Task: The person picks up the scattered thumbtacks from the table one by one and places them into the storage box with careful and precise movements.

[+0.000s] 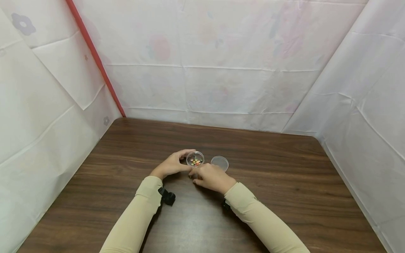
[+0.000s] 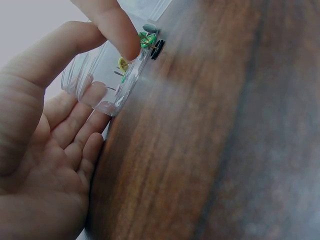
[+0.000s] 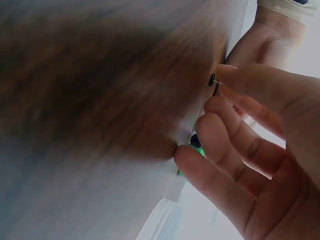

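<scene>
My left hand (image 1: 171,164) grips a round clear plastic container (image 1: 197,155), thumb on the near side and fingers round the far side. Several coloured thumbtacks (image 1: 196,162) lie inside it. A black thumbtack (image 2: 158,49) rests on the table just outside the container, its pin sticking out from the head. Around that pin, in the right wrist view, the thumb and forefinger of my right hand (image 3: 265,135) stand slightly apart, close to the black thumbtack (image 3: 212,80). The other fingers are bent, and one fingertip meets the tabletop.
A round clear lid (image 1: 220,162) lies on the table right of the container, partly behind the right hand. The dark wooden table (image 1: 269,175) is bordered by pale curtains (image 1: 221,80) at the back and sides. Black wrist cameras (image 1: 167,197) hang under the sleeves.
</scene>
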Demonstrator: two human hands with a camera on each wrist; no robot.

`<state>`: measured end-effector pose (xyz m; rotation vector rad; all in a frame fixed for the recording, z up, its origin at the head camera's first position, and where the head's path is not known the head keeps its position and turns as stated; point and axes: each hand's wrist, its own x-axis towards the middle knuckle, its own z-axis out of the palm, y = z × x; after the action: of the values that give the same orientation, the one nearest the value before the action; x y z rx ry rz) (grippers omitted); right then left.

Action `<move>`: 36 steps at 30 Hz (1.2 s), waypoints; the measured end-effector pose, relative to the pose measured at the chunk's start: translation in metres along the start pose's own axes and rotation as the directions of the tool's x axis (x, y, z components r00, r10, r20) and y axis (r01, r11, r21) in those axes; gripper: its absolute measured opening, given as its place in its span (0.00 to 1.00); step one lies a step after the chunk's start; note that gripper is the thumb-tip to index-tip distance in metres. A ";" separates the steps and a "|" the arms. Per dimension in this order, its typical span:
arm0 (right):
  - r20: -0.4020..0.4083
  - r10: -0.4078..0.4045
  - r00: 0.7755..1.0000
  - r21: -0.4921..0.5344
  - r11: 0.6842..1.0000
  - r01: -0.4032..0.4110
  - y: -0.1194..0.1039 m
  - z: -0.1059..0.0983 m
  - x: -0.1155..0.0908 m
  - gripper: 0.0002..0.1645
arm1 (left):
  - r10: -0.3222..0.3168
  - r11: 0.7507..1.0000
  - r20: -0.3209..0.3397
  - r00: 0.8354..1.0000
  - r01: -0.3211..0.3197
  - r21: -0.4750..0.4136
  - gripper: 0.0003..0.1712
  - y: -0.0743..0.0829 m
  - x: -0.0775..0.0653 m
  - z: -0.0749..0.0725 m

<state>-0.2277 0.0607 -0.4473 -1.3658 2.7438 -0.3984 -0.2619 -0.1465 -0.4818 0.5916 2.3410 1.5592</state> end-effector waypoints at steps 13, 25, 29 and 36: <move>-0.041 -0.014 0.999 -0.064 0.998 0.011 0.001 0.000 0.001 0.03 | 0.002 1.000 0.001 1.000 -0.002 0.004 0.43 0.000 0.002 -0.002; -0.045 -0.008 0.999 -0.070 0.998 0.005 -0.002 0.000 0.000 0.02 | 0.004 1.000 0.024 1.000 -0.005 0.006 0.41 0.035 -0.012 -0.003; -0.046 -0.008 0.999 -0.063 0.998 0.006 -0.002 0.000 0.000 0.03 | 0.007 1.000 0.026 1.000 -0.007 0.003 0.41 0.035 -0.012 -0.003; -0.028 -0.003 1.000 -0.055 0.998 0.001 -0.003 -0.002 -0.001 0.03 | 0.012 1.000 0.038 0.999 -0.012 -0.008 0.41 0.032 -0.011 -0.003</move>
<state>-0.2255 0.0603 -0.4444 -1.3862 2.7964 -0.3473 -0.2475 -0.1435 -0.4514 0.6294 2.3065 1.5479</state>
